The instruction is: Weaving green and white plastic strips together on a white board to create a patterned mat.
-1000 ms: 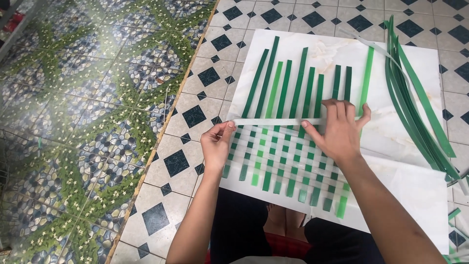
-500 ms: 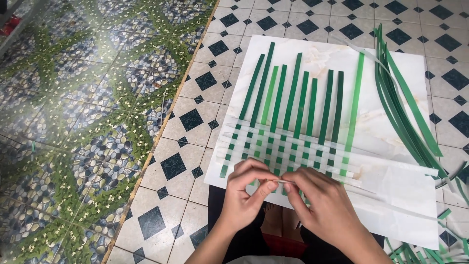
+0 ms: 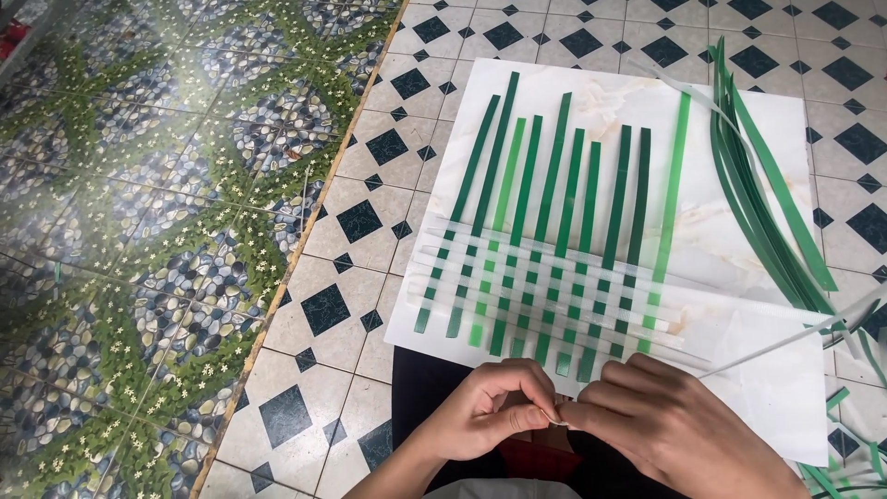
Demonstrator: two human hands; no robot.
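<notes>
A thin white strip (image 3: 785, 340) runs from the pinched fingertips of both hands out to the right; it looks light, limp and easily creased, so it is probably best held flat near its end, between thumb and forefinger. The left hand (image 3: 494, 407) and the right hand (image 3: 670, 420) meet tip to tip, each grasping that end of the strip. Just beyond the hands lies a woven mat (image 3: 545, 277) of green and white strips on a white sheet (image 3: 767, 397), with loose green strips (image 3: 762, 194) further right on the tiled floor (image 3: 360, 222).
</notes>
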